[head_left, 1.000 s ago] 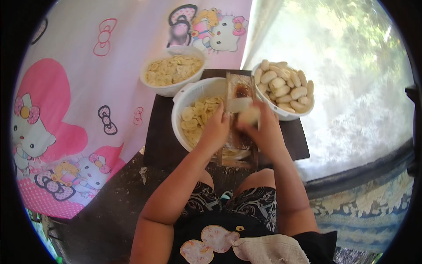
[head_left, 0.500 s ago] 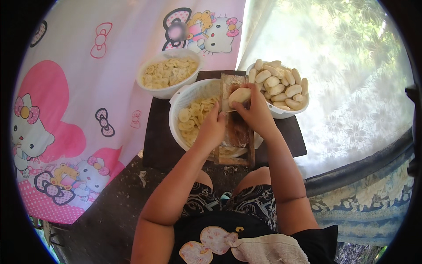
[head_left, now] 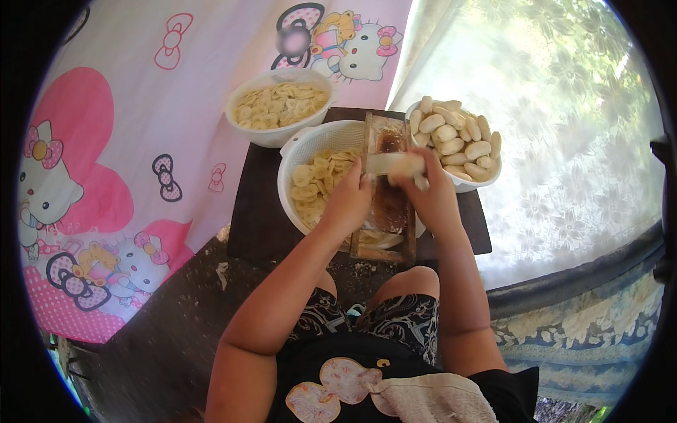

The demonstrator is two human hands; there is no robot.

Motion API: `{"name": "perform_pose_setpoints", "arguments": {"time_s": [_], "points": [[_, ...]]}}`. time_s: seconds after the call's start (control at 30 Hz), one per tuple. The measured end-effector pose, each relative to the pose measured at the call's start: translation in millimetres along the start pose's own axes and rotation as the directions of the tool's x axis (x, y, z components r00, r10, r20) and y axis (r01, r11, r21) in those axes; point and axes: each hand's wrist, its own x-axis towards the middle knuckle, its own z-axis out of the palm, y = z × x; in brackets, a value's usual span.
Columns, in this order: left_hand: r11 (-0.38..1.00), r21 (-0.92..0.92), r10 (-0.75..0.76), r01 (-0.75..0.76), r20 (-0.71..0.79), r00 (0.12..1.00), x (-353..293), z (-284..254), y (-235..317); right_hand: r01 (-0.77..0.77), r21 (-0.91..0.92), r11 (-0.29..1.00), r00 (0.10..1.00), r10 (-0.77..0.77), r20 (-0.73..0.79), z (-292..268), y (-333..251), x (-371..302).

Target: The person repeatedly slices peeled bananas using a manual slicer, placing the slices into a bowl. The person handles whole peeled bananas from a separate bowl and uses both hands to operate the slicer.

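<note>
A wooden slicer [head_left: 389, 220] with a dark, wet middle lies across a white perforated basin [head_left: 285, 194]. My left hand [head_left: 350, 200] is closed on the slicer's left edge, thumb on top. In my right hand [head_left: 435, 199] are peeled bananas [head_left: 407, 168], pressed flat over the slicer beside a pale crosswise strip; motion blurs them, so I cannot tell how many. Thin banana slices [head_left: 312, 189] lie in the basin, left of the slicer. The fingers of my left hand underneath are partly hidden.
A white bowl of banana slices in liquid [head_left: 245, 132] stands at the far left. At the far right is a white bowl [head_left: 471, 185] heaped with peeled bananas [head_left: 451, 134]. All stand on a dark table [head_left: 255, 211]. A printed pink curtain [head_left: 134, 134] hangs left, a sheer white one [head_left: 557, 183] right.
My right hand and the banana have slid slightly down and right over the slicer, now blurred. The whole view has shifted a little. My left hand keeps its hold on the slicer's edge.
</note>
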Motion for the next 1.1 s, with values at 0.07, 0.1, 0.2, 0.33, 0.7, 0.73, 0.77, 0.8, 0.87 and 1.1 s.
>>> {"name": "perform_pose_setpoints", "arguments": {"time_s": [0.07, 0.1, 0.2, 0.33, 0.7, 0.73, 0.77, 0.8, 0.87, 1.1], "points": [[0.999, 0.037, 0.012, -0.011, -0.015, 1.0, 0, 2, -1, 0.005, 0.037, 0.999, 1.0, -0.006, 0.028, -12, -6, -33], [0.999, 0.038, 0.028, -0.026, -0.035, 0.999, 0, 2, -2, -0.096, 0.045, 0.994, 0.994, 0.093, 0.06, -13, -6, -40], [0.999, 0.041, -0.01, 0.01, 0.009, 1.0, -3, 1, -1, 0.069, -0.022, 0.997, 0.998, -0.069, -0.014, -4, 10, -28], [0.998, -0.021, -0.064, 0.066, 0.066, 0.996, -4, -2, 2, 0.086, 0.052, 0.995, 0.991, -0.08, -0.112, 23, 45, 60], [0.998, 0.064, -0.012, 0.012, -0.011, 1.0, -4, 3, -4, 0.169, -0.21, 0.963, 0.985, -0.171, 0.006, -3, 2, -32], [0.999, 0.036, -0.021, 0.021, 0.011, 1.0, -4, 2, -3, 0.16, -0.174, 0.972, 0.982, -0.175, -0.07, 6, 8, -12], [1.0, -0.009, -0.006, 0.006, 0.012, 1.0, -2, 0, -2, 0.067, -0.05, 0.997, 0.996, -0.07, -0.056, 14, 18, 19], [1.0, -0.008, 0.021, -0.021, -0.008, 1.0, -3, 0, -1, 0.08, -0.144, 0.986, 0.99, -0.096, -0.107, 18, 27, 42], [0.999, 0.007, -0.038, 0.038, 0.029, 0.999, -4, 0, 2, 0.055, -0.153, 0.987, 0.991, -0.073, -0.115, 25, 38, 67], [0.999, 0.05, 0.007, -0.004, -0.052, 0.999, -1, 5, -2, 0.088, -0.215, 0.973, 0.996, -0.079, 0.048, -9, -9, -42]]}}
